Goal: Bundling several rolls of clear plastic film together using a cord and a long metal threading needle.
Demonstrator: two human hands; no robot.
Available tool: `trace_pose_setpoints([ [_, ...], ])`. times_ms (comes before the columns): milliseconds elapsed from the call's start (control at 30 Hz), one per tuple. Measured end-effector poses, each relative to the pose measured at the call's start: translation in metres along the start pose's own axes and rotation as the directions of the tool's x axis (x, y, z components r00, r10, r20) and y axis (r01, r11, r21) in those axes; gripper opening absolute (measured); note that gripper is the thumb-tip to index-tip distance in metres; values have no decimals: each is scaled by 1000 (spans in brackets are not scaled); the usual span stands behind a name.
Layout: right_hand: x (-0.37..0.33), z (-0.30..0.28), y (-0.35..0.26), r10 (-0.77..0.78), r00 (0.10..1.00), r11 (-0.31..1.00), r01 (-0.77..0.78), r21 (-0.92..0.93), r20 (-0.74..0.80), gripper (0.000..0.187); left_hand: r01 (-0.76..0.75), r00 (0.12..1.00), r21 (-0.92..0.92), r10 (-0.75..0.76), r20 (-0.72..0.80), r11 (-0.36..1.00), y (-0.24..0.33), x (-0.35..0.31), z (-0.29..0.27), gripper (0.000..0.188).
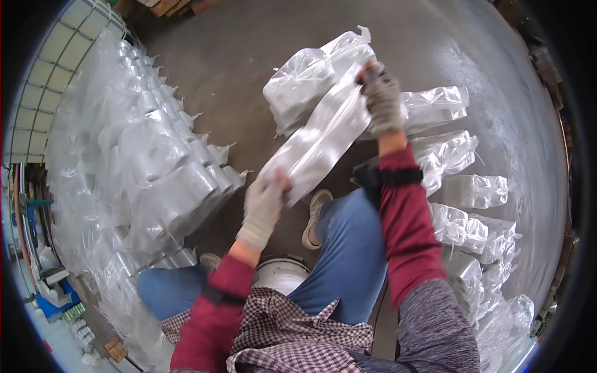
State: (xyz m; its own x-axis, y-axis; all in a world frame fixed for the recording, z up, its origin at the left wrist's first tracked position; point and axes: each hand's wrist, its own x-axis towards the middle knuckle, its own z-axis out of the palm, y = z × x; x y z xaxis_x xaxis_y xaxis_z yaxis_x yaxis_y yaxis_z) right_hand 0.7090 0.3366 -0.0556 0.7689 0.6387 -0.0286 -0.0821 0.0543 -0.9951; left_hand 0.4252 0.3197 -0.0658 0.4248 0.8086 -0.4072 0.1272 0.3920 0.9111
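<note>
A long, flat, clear plastic bag (323, 137) is stretched slantwise between my two gloved hands over the floor. My left hand (264, 199), in a pale knit glove with bare fingertips, is closed on its near end. Farther off and to the right, my right hand (382, 99) is closed on the far end. The bag looks flat, with glossy creases along its length. Just behind it on the floor sits a bulky clear-wrapped package (305, 84) with a twisted end. A white bucket (281, 275) stands between my legs.
A large heap of clear-wrapped packages (155, 143) rises on my left, before a caged white tank (53, 68). Down my right lie several more wrapped packages (482, 191). Crumpled clear film (507, 326) is at lower right. Wooden pieces (174, 6) lie at the far edge.
</note>
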Motion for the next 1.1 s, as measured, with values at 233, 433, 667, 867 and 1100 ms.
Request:
trace_pose_setpoints([
  [233, 53, 11, 53, -30, 991, 963, 64, -261, 134, 34, 87, 995, -49, -85, 53, 995, 2, 61, 3, 32],
  [433, 62, -18, 53, -230, 964, 372, 215, -903, 134, 43, 39, 954, 36, -48, 296, 999, -11, 57, 15, 30],
  [667, -25, 57, 0, -454, 821, -139, 318, -938, 346, 57, -681, 701, 526, 661, 267, 510, 8, -63, -133, 42],
  [867, -202, 240, -29, -22, 617, 717, 558, -418, 786, 23, -196, 846, 970, 525, 93, 145, -25, -99, -315, 25],
  [1100, -319, 284, -34, 286, 495, 781, 375, -499, 820, 18, -310, 878, 949, 400, 263, 57, -54, -54, -338, 18],
])
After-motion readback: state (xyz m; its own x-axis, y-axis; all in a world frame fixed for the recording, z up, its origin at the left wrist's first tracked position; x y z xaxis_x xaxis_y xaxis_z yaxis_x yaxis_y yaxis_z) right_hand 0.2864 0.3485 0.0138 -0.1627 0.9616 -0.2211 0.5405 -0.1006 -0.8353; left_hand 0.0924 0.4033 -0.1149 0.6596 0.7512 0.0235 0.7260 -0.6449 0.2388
